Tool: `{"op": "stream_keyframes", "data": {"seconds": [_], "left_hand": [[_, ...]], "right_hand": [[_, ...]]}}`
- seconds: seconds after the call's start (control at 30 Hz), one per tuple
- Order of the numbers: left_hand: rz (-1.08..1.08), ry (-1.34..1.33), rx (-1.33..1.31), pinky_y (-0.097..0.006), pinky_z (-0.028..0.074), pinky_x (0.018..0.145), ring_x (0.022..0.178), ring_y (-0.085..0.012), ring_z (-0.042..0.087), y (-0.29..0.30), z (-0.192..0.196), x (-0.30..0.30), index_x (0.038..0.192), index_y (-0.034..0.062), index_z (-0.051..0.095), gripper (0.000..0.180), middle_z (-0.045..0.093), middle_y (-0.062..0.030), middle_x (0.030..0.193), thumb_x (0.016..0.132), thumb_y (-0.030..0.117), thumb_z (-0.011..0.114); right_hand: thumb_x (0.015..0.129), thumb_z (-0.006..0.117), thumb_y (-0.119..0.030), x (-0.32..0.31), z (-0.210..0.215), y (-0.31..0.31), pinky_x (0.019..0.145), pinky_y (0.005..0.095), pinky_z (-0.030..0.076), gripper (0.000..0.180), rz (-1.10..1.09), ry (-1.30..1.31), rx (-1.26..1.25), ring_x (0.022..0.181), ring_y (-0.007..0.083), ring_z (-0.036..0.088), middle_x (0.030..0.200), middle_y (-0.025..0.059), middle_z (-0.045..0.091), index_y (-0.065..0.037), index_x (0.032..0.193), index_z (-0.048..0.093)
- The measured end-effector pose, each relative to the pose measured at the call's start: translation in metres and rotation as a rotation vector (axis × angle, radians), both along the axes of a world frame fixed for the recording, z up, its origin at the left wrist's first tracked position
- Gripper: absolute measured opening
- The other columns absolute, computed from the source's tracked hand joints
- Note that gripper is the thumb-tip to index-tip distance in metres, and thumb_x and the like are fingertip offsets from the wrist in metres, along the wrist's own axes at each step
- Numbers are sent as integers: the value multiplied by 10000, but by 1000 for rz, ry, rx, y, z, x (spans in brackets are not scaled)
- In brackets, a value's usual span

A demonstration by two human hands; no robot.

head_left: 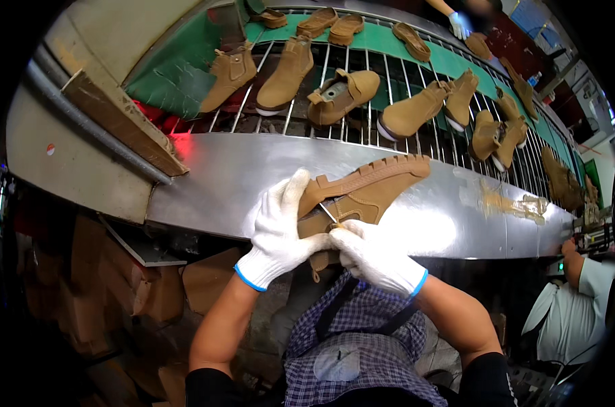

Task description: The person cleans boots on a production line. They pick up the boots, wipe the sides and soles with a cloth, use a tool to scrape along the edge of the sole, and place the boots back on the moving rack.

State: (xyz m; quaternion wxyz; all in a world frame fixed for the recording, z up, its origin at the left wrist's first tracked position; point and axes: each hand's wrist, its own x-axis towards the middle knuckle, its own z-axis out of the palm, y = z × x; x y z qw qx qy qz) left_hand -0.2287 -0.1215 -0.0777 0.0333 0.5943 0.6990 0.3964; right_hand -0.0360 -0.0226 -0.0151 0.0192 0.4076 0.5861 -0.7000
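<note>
While a rack (242,112) of metal bars carries rows of tan boots (285,74) across the far side, a co-worker (568,308) in a pale top is at the near right. Between rack and wearer runs a shiny steel ledge (212,173), long from left to right. Over its near edge is the held boot (379,193), turned so its sole faces far; its long axis runs left to right, heel at left, toe pointing right and slightly far. I cannot tell whether it rests on the steel. The left hand (273,230), gloved in white, is nearer the heel and clasps that end, fingers by the sole, thumb on the near part. The right hand (375,254), also gloved, sits just near of the boot, pinching a thin tool (328,214) whose shaft slants far and left across the boot's side, toward the heel. The toe extends unheld beyond both hands.
</note>
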Motion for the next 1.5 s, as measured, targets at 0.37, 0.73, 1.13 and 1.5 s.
{"op": "stream_keyframes", "data": {"seconds": [0.37, 0.73, 1.13, 1.5], "left_hand": [[-71, 221, 206, -507, 545, 1063, 1255, -443, 605, 1, -4, 17, 1339, 100, 749, 646, 524, -271, 1442, 765, 311, 955], [-149, 149, -8, -481, 540, 1071, 1260, -431, 638, 32, 56, 8, 1350, 110, 714, 627, 649, -220, 1374, 799, 318, 929], [-120, 257, -361, -429, 604, 888, 1042, -366, 759, 57, 65, 12, 1488, 96, 614, 515, 756, -168, 1249, 1067, 390, 637], [-127, 301, -312, -435, 618, 823, 960, -371, 759, 57, 66, 8, 1471, 118, 648, 484, 763, -156, 1147, 1053, 363, 668]], "right_hand": [[1057, 606, -485, 56, 43, 57, 752, 480, 594, 486, 138, -336, 932, 804, 369, 760, 937, 196, 767, -17, 1186, 634], [1031, 627, -473, 64, 41, 82, 728, 519, 601, 424, 386, -304, 1378, 782, 433, 745, 886, 184, 766, -50, 1057, 623], [1088, 557, -486, 81, 50, 80, 770, 447, 583, 448, 317, -30, 753, 806, 306, 724, 930, 151, 715, -57, 1201, 620], [1075, 584, -487, 84, 6, 136, 716, 502, 596, 399, 360, -109, 1375, 816, 393, 738, 939, 182, 721, -107, 1195, 591]]}}
